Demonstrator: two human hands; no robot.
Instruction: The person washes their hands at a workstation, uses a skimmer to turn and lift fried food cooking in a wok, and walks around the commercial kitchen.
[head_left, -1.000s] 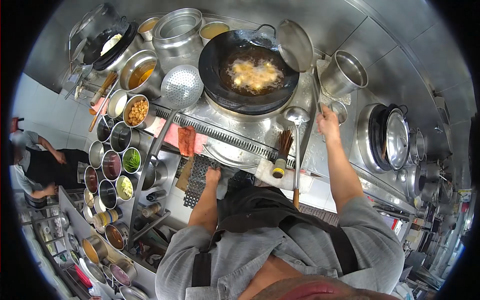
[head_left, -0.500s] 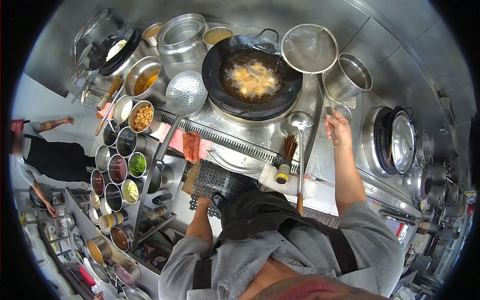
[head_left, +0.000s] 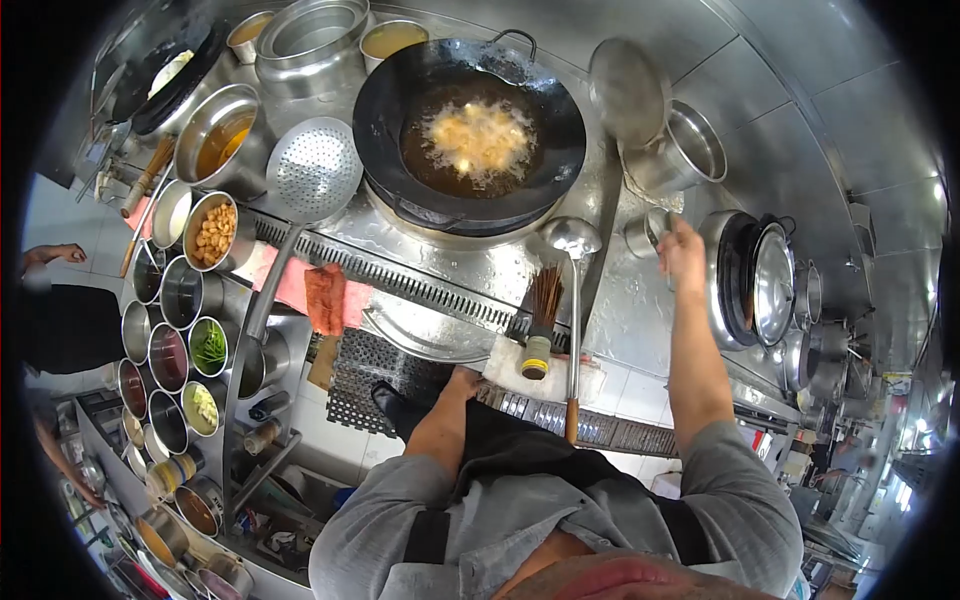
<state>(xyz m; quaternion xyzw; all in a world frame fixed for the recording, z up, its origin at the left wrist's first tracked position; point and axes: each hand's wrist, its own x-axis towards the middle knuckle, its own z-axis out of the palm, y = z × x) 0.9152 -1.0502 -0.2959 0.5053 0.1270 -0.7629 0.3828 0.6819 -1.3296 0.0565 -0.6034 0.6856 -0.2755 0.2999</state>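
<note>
My right hand (head_left: pixel 685 252) is closed round the handle of a round mesh strainer (head_left: pixel 630 92), out over the counter right of the wok. The strainer's bowl is up by the back wall, tilted and beside a tall steel pot (head_left: pixel 688 150). Golden pieces of food (head_left: pixel 478 138) bubble in oil inside the black wok (head_left: pixel 375 125). My left hand (head_left: pixel 462 381) hangs low at the counter's front edge, near a folded white cloth (head_left: pixel 510 365); its fingers are not clear. On that cloth stands a bamboo brush (head_left: pixel 541 310), with a steel ladle (head_left: pixel 573 320) lying beside it.
A perforated skimmer (head_left: pixel 315 168) lies left of the wok, over the drain grate. Several pots of ingredients crowd the left rack, among them fried pieces (head_left: pixel 214 236) and chopped greens (head_left: pixel 208 346). A lidded wok (head_left: pixel 772 283) sits at right. Another person (head_left: pixel 65 325) stands far left.
The strainer has turned from facing up to a steep tilt as my right hand shifted. My left hand has come forward towards the counter edge. The view has moved, and the food keeps bubbling.
</note>
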